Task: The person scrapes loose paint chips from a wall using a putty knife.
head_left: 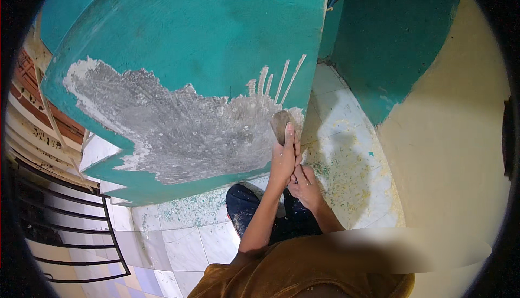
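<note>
Both my hands are closed on a scraper with a broad, flat metal blade (279,124). My left hand (287,149) grips it close to the blade, thumb laid along it. Lower down, my right hand (306,186) is wrapped round the handle end, most of which the fingers hide. The blade lies against the turquoise wall (216,33) near its right edge. Left of it spreads a large bare grey patch (189,130) with ragged, whitish borders. Several thin pale scrape lines (284,79) run up from the patch into the paint.
Green and yellow paint flakes (346,184) litter the white tiled floor (187,246). To the right stands a cream wall (449,152), with a dark green painted area (395,38) beyond. A black metal railing (70,233) is at the lower left, beside the wall's stepped edge.
</note>
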`<state>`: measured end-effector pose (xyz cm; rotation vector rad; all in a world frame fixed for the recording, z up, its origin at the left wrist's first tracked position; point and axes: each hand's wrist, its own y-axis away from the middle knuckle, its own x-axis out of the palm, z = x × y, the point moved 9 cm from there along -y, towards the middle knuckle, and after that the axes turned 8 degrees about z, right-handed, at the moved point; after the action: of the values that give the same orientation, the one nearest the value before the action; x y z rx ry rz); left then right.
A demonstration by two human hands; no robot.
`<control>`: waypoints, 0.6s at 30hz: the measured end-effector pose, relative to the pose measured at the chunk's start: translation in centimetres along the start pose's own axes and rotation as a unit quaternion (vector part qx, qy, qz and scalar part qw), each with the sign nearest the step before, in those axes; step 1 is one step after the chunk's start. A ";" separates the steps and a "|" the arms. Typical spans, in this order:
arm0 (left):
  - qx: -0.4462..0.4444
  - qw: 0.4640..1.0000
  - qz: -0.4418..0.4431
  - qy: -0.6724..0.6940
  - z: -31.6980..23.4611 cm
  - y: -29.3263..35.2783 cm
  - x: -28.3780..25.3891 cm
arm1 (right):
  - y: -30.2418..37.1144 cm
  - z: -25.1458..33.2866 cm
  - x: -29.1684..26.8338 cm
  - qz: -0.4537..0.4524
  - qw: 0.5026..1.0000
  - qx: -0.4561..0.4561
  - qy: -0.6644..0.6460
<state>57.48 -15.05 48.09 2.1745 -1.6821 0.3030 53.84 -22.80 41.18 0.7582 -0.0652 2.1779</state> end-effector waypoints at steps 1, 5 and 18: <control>0.001 1.000 -0.001 -0.003 -0.1 -0.1 -0.3 | -0.1 0.0 0.3 0.003 1.000 -0.001 -0.002; 0.003 1.000 0.003 -0.007 -0.5 -0.6 -0.2 | -0.5 -0.1 0.6 0.010 0.999 0.009 -0.042; 0.028 0.999 0.010 -0.024 -4.2 -1.8 1.5 | -1.0 3.0 2.6 0.058 0.990 0.041 -0.120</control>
<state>59.80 -14.20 52.23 2.2225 -1.7430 0.3079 54.75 -21.26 44.86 1.0852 -0.1448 2.1984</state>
